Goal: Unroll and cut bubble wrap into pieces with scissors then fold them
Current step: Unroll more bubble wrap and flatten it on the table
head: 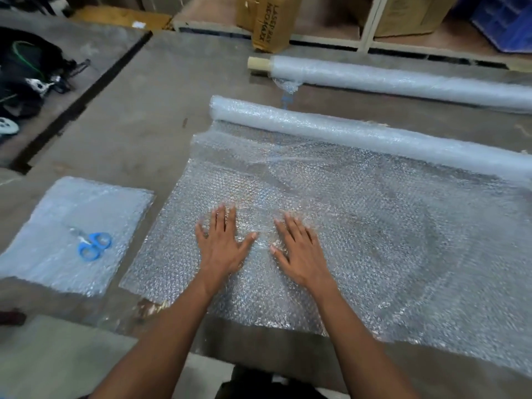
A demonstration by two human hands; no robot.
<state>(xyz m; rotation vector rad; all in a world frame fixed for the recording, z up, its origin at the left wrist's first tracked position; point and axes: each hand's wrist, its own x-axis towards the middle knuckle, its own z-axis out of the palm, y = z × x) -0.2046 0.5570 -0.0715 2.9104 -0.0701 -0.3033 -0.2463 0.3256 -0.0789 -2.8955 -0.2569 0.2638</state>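
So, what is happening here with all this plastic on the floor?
A person is flattening an unrolled sheet of bubble wrap. The left hand and the right hand both press on it with straight fingers. The sheet still joins its roll behind. The blue scissors lie unused on a stack of folded pieces to the left. A second roll lies farther back.

**Single head-worn view, looking forward and down**

Worn on the head, wide-angle, tilted steeply down over a grey floor [161, 105]. Close above both forearms, reaching in from the bottom edge. Near ground sharp and large; far shelving [365, 21] small along the top edge, bent by the lens. No second view to compare.
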